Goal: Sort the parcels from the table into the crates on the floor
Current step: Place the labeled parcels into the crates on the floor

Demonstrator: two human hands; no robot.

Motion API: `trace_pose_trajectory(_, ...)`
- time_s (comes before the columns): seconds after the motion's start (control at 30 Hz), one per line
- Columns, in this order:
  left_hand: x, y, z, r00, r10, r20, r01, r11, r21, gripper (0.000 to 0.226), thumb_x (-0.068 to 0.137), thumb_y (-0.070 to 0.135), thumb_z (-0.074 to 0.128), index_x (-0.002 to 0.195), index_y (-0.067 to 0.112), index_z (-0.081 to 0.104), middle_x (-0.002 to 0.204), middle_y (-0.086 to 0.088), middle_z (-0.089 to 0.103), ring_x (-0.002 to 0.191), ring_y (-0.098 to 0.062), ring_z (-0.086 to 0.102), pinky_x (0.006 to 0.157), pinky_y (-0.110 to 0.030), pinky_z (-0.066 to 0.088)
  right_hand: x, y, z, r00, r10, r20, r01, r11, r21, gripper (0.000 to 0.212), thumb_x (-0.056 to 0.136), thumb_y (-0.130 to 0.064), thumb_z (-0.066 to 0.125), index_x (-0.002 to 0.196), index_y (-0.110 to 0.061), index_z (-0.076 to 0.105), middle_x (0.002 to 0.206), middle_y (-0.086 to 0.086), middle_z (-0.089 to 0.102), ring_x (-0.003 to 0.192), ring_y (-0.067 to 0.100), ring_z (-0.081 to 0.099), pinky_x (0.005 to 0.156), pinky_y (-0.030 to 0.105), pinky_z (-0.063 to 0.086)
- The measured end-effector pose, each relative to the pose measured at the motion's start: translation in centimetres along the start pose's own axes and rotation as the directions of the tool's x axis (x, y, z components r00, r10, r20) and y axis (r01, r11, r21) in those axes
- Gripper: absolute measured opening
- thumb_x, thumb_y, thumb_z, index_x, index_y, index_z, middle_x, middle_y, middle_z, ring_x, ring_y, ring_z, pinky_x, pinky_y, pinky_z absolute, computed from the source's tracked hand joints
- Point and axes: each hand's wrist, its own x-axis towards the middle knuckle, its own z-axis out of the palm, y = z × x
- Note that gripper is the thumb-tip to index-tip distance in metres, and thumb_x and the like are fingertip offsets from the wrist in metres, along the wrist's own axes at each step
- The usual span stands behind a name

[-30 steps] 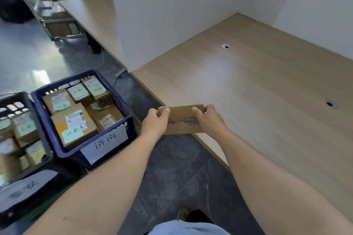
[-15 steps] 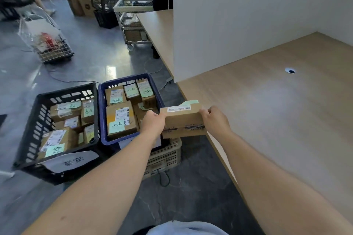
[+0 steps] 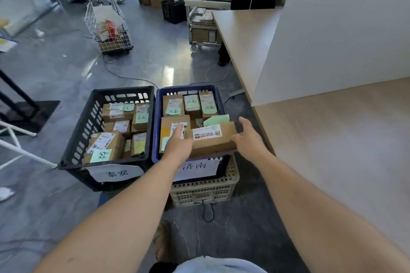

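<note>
Grey floor (image 3: 66, 68) under blue plastic crate (image 3: 188, 89), wooden table (image 3: 332, 150) to its right.
Beside brown cardboard parcel (image 3: 213, 142), right hand (image 3: 249, 139) splayed; left hand (image 3: 177, 146) grip hidden.

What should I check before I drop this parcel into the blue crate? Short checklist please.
1. Parcel is over the blue crate, not the black crate: ok.
2. Green note matches the crate label: cannot tell, its writing does not show.
3. Left hand grips the parcel's end: ok.
4. Right hand supports the other end: ok, fingers straight.
5. Free space underneath: cannot tell, the parcel hides it.
</note>
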Motion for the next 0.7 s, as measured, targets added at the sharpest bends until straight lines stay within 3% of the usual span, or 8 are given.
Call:
trace_pose_trajectory(0.13,4.1,0.1,-2.9,1.0,0.005,-0.002,-0.005,1.0,-0.005,0.051,0.09,0.007,0.046,0.133,0.033,0.047,0.092,0.009,0.053,0.074,-0.016,0.052,0.071,-0.037,0.049,2.8,-3.1,2.8,0.999,0.008,0.035,-0.007,0.999,-0.036,0.078,0.096,-0.014,0.052,0.149,-0.043,0.004,0.119,-0.003,0.058,0.075,0.002,0.056,0.048,0.016,0.042)
trace_pose_trajectory(0.23,6.9,0.4,-5.7,1.0,0.005,-0.015,-0.004,1.0,0.01,0.03,0.089,0.011,0.051,0.113,0.029,0.051,0.101,0.001,0.058,0.078,-0.017,0.055,0.06,-0.032,0.045,4.6,-5.7,5.2,0.998,-0.011,0.063,0.015,0.997,-0.072,0.08,0.096,-0.007,0.049,0.149,-0.045,0.003,0.103,-0.006,0.059,0.077,0.006,0.059,0.053,0.027,0.055)
trace_pose_trajectory(0.3,8.9,0.4,-7.7,0.999,-0.02,-0.039,0.021,1.0,0.006,0.015,0.089,0.018,0.052,0.101,0.027,0.05,0.104,-0.001,0.061,0.088,-0.02,0.059,0.068,-0.036,0.049,5.8,-7.5,6.9,0.995,-0.02,0.097,0.029,0.995,-0.091,0.08,0.095,-0.003,0.047,0.149,-0.045,0.006,0.093,-0.009,0.056,0.082,0.015,0.062,0.066,0.034,0.058)
trace_pose_trajectory(0.37,10.7,0.4,-9.8,0.997,-0.055,-0.056,0.054,0.998,-0.018,0.006,0.09,0.027,0.052,0.096,0.026,0.051,0.1,-0.001,0.064,0.091,-0.02,0.061,0.076,-0.037,0.052,7.1,-9.5,8.5,0.992,-0.019,0.121,0.028,0.997,-0.072,0.074,0.094,-0.003,0.048,0.146,-0.046,0.019,0.098,-0.008,0.057,0.083,0.018,0.064,0.067,0.034,0.057)
trace_pose_trajectory(0.47,13.2,0.2,-13.1,0.993,-0.1,-0.057,0.097,0.994,-0.051,0.015,0.091,0.037,0.05,0.092,0.022,0.051,0.099,-0.005,0.066,0.092,-0.023,0.063,0.084,-0.043,0.053,8.7,-12.3,11.2,0.989,0.007,0.149,-0.004,1.0,-0.017,0.042,0.092,-0.008,0.051,0.122,-0.037,0.049,0.103,-0.004,0.059,0.075,0.014,0.062,0.057,0.027,0.055)
trace_pose_trajectory(0.57,15.3,-0.5,-15.7,0.989,-0.136,-0.066,0.13,0.988,-0.086,0.026,0.087,0.044,0.053,0.089,0.019,0.046,0.1,-0.008,0.064,0.09,-0.024,0.061,0.085,-0.044,0.051,10.1,-14.1,14.1,0.991,0.049,0.125,-0.056,0.997,0.048,0.009,0.091,-0.022,0.056,0.098,-0.027,0.058,0.102,0.0,0.065,0.086,0.021,0.065,0.076,0.039,0.058)
trace_pose_trajectory(0.63,16.3,-1.0,-17.1,0.985,-0.131,-0.108,0.124,0.99,-0.062,0.032,0.085,0.048,0.058,0.092,0.02,0.043,0.101,-0.006,0.059,0.084,-0.019,0.056,0.074,-0.037,0.047,10.5,-15.1,15.8,0.993,0.067,0.101,-0.074,0.995,0.064,0.009,0.091,-0.029,0.059,0.09,-0.02,0.062,0.098,0.007,0.069,0.087,0.026,0.066,0.078,0.043,0.056)
trace_pose_trajectory(0.7,17.1,-1.3,-18.2,0.985,-0.115,-0.131,0.11,0.993,-0.047,0.048,0.08,0.048,0.067,0.111,0.019,0.044,0.111,-0.003,0.056,0.092,-0.018,0.055,0.072,-0.034,0.046,10.8,-15.8,17.3,0.994,0.07,0.08,-0.074,0.996,0.048,0.013,0.09,-0.026,0.061,0.09,-0.013,0.063,0.097,0.011,0.069,0.087,0.029,0.066,0.077,0.043,0.057)
